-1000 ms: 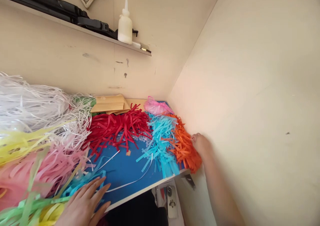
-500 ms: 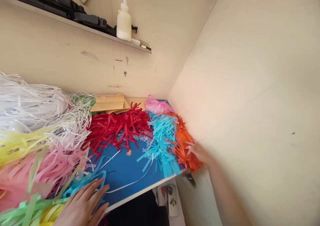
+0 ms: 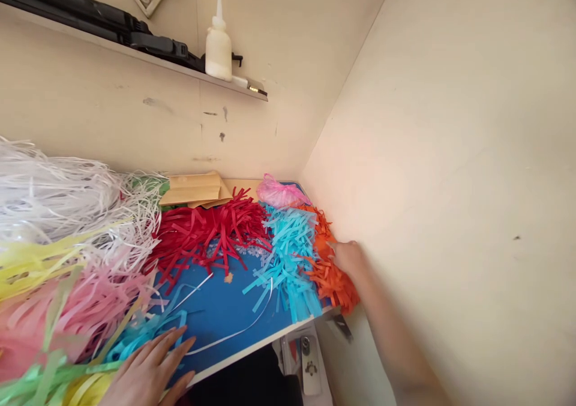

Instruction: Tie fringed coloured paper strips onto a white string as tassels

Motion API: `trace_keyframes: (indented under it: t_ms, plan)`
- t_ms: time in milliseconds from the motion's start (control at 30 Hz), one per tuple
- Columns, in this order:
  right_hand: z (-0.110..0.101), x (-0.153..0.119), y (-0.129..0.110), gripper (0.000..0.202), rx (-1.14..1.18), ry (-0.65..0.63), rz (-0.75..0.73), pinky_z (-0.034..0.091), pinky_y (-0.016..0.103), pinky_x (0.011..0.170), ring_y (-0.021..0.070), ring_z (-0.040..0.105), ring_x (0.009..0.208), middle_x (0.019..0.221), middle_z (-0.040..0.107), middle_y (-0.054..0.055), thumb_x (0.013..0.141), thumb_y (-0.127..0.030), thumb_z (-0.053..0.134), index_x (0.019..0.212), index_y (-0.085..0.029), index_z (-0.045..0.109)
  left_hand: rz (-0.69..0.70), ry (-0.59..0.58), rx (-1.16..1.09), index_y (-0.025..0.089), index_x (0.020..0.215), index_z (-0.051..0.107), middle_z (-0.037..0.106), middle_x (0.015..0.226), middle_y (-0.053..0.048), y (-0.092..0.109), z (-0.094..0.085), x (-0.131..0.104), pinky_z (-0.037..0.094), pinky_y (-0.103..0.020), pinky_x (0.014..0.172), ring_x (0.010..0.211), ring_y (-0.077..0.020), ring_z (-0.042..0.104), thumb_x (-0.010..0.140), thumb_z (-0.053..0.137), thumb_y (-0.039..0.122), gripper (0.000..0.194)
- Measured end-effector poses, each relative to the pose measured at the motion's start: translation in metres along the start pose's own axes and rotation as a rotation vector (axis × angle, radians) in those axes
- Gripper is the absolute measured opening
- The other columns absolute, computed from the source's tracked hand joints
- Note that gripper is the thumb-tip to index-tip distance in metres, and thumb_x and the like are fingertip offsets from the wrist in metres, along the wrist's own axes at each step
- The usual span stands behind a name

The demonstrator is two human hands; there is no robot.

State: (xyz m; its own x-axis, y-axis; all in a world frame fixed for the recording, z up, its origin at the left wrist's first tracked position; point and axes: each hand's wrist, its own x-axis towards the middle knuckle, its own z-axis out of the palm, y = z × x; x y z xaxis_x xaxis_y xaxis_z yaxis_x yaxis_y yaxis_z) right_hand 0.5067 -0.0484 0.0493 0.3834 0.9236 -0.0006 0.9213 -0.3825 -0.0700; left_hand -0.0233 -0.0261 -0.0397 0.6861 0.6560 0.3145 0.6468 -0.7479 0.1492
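Note:
My left hand (image 3: pixel 146 367) lies palm down with fingers spread at the table's near edge, beside a blue bundle of paper strips (image 3: pixel 135 337). Close to it are green strips (image 3: pixel 58 373) and yellow strips (image 3: pixel 92 388). At the table's right end, my right hand (image 3: pixel 348 258) has its fingers bent and closed on the orange paper fringe (image 3: pixel 335 280), next to the wall. Its fingertips are partly hidden. A light blue paper fringe (image 3: pixel 292 256) lies just left of the orange one, and a red fringe (image 3: pixel 211 229) spreads behind on the blue tabletop (image 3: pixel 216 310).
White strips (image 3: pixel 67 196), yellow strips (image 3: pixel 31 268) and pink strips (image 3: pixel 85 310) heap up at left. Brown paper pieces (image 3: pixel 191 189) and a pink plastic bag (image 3: pixel 281 192) lie at the back. Above, a shelf (image 3: pixel 180 67) holds a white squeeze bottle (image 3: pixel 219 52). A wall (image 3: pixel 427 154) bounds the right.
My right hand has moved up and back along the orange fringe, its fingers now bent around it rather than extended. My left hand stays resting in place. The view has shifted slightly.

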Motion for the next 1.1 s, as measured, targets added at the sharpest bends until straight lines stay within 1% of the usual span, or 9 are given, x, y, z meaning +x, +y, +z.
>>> trace_keyframes:
  t_ms: [67,133,200,367,667,767,867,967,1100]
  plan:
    - [0.002,0.005,-0.01,0.026,-0.047,0.004,-0.07,0.029,0.04,0.094,0.0294,0.055,0.11,0.108,0.07,0.011,0.08,-0.021,0.067,0.104,-0.028,0.073,-0.019,-0.019,-0.016,0.031,0.115,0.071,0.07,0.122,-0.007,0.002,-0.001,0.002,0.052,-0.039,0.092,0.107,-0.0288,0.066,0.081,0.054,0.065,0.05]
    - [0.004,0.008,-0.018,0.017,-0.081,0.005,-0.119,0.026,0.039,0.095,0.0272,0.053,0.111,0.106,0.071,0.009,0.086,-0.021,0.06,0.09,-0.028,0.076,-0.026,-0.011,-0.024,0.031,0.115,0.071,0.069,0.122,-0.007,0.004,-0.002,0.003,0.051,-0.04,0.092,0.108,-0.0293,0.066,0.081,0.053,0.066,0.051]
    - [0.004,0.01,-0.022,0.026,-0.105,0.011,-0.141,0.026,0.039,0.094,0.0247,0.054,0.105,0.098,0.072,0.007,0.092,-0.02,0.052,0.081,-0.026,0.075,-0.016,0.017,-0.029,0.032,0.114,0.071,0.07,0.121,-0.007,0.006,-0.003,0.003,0.052,-0.04,0.091,0.107,-0.0293,0.066,0.081,0.054,0.066,0.051]
    - [-0.003,0.005,-0.014,0.027,-0.121,0.058,-0.148,0.029,0.035,0.089,0.0223,0.055,0.1,0.1,0.072,0.006,0.094,-0.019,0.049,0.087,-0.026,0.074,-0.023,0.024,-0.046,0.031,0.114,0.071,0.07,0.121,-0.006,0.006,-0.007,0.003,0.051,-0.037,0.092,0.106,-0.0278,0.066,0.081,0.054,0.065,0.05]
    - [-0.008,0.009,-0.001,0.011,-0.035,0.167,-0.072,0.036,0.03,0.084,0.0205,0.057,0.096,0.093,0.069,0.005,0.084,-0.015,0.06,0.077,-0.021,0.066,0.056,0.091,0.017,0.03,0.116,0.07,0.07,0.12,-0.007,0.011,-0.017,0.012,0.051,-0.039,0.088,0.104,-0.0293,0.067,0.082,0.056,0.061,0.048]
    - [-0.009,0.012,0.001,0.01,0.017,0.176,-0.073,0.039,0.03,0.084,0.0199,0.059,0.092,0.088,0.069,0.004,0.081,-0.015,0.062,0.074,-0.02,0.065,0.066,0.105,0.037,0.03,0.116,0.07,0.07,0.119,-0.008,0.011,-0.016,0.011,0.051,-0.04,0.087,0.103,-0.0294,0.067,0.082,0.057,0.06,0.048]
    - [-0.013,0.012,0.006,0.008,0.086,0.157,-0.111,0.042,0.031,0.086,0.0209,0.061,0.093,0.089,0.072,0.004,0.081,-0.021,0.063,0.075,-0.022,0.069,0.08,0.116,0.036,0.03,0.116,0.07,0.071,0.118,-0.007,0.01,-0.016,0.009,0.051,-0.039,0.087,0.101,-0.0291,0.068,0.082,0.056,0.061,0.048]
    - [-0.022,0.01,0.012,0.015,0.165,0.121,-0.172,0.044,0.033,0.09,0.0221,0.063,0.097,0.094,0.075,0.005,0.083,-0.026,0.059,0.08,-0.024,0.074,0.109,0.149,0.05,0.029,0.114,0.071,0.072,0.117,-0.007,0.01,-0.018,0.01,0.051,-0.038,0.084,0.099,-0.0285,0.068,0.084,0.055,0.06,0.046]
    - [-0.037,0.008,0.016,0.029,0.258,0.074,-0.245,0.048,0.033,0.091,0.021,0.066,0.098,0.099,0.076,0.004,0.086,-0.026,0.048,0.087,-0.025,0.077,0.138,0.186,0.087,0.028,0.111,0.072,0.073,0.114,-0.008,0.01,-0.021,0.013,0.052,-0.038,0.082,0.097,-0.0286,0.069,0.083,0.055,0.058,0.044]
